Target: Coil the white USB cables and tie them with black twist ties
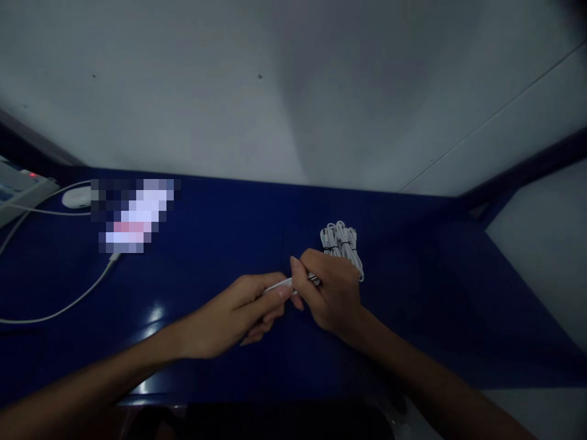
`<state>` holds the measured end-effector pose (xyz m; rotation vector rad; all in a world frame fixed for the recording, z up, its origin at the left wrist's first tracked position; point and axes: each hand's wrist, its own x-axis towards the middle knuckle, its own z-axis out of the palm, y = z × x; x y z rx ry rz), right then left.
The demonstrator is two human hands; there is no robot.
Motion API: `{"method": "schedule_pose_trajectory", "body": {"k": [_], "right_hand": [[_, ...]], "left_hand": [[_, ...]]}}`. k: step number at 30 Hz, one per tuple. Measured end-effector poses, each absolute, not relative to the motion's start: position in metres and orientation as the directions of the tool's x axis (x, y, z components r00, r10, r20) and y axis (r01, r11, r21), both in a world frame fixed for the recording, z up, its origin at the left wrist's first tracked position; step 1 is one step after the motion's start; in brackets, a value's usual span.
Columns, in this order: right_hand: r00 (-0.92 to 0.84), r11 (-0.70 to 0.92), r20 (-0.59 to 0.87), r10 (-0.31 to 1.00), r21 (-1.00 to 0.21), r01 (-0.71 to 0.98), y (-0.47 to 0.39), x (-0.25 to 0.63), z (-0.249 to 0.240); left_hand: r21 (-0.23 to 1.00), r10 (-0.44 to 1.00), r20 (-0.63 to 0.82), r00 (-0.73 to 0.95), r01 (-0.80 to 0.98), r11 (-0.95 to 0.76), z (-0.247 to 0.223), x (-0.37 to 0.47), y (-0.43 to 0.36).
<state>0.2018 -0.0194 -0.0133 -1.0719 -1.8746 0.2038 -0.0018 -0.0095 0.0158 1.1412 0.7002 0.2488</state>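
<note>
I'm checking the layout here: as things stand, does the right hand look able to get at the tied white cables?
Probably yes: the tied white cables lie just beyond the right hand with nothing visible between, though it would likely need to release the white cord it holds first.

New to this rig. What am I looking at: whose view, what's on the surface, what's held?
No robot here: these are a person's bare hands, seen by a camera worn on that person's head, looking forward and down. The left hand and right hand both grip a white cable; fingers hide much of it. On the blue surface, just beyond the right hand, lie white cable bundles with dark ties. Toward the picture's left is a bright, pixelated object, with a white cord running to its near end.
</note>
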Motion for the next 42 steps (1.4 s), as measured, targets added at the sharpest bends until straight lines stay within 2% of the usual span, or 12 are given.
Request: {"method": "schedule_pose_trajectory", "body": {"k": [6,13,19,25,30,33,37,42], "right_hand": [[-0.293,0.645,0.611,0.735,-0.497,0.58,-0.016,0.206,-0.02],[-0.228,0.672,0.683,0.694,-0.5,0.546,-0.016,0.204,-0.016],[-0.193,0.683,0.71,0.678,-0.51,0.523,-0.016,0.201,-0.015],[-0.215,0.698,0.714,0.667,-0.495,0.518,-0.017,0.202,-0.019],[-0.263,0.703,0.683,0.681,-0.509,0.497,-0.015,0.206,-0.019],[-0.295,0.69,0.645,0.704,-0.525,0.497,-0.014,0.209,-0.018],[-0.314,0.693,0.647,0.695,-0.485,0.534,-0.012,0.21,-0.017],[-0.337,0.701,0.656,0.675,-0.428,0.57,-0.011,0.208,-0.016]], "left_hand": [[0.883,0.507,-0.42,0.753,0.211,0.42,0.01,-0.004,-0.008],[0.837,0.425,-0.373,0.825,0.102,0.538,0.014,0.004,-0.005],[0.637,0.273,-0.316,0.908,-0.01,0.771,-0.003,0.003,-0.001],[0.62,0.293,-0.331,0.897,-0.027,0.784,-0.005,0.002,0.002],[0.533,0.211,-0.306,0.928,-0.016,0.846,0.002,0.001,0.004],[0.559,0.254,-0.35,0.902,-0.017,0.829,0.006,0.001,0.003],[0.678,0.336,-0.364,0.868,-0.001,0.735,0.006,0.003,0.0],[0.716,0.333,-0.385,0.861,0.051,0.696,0.007,0.004,0.0]]}}
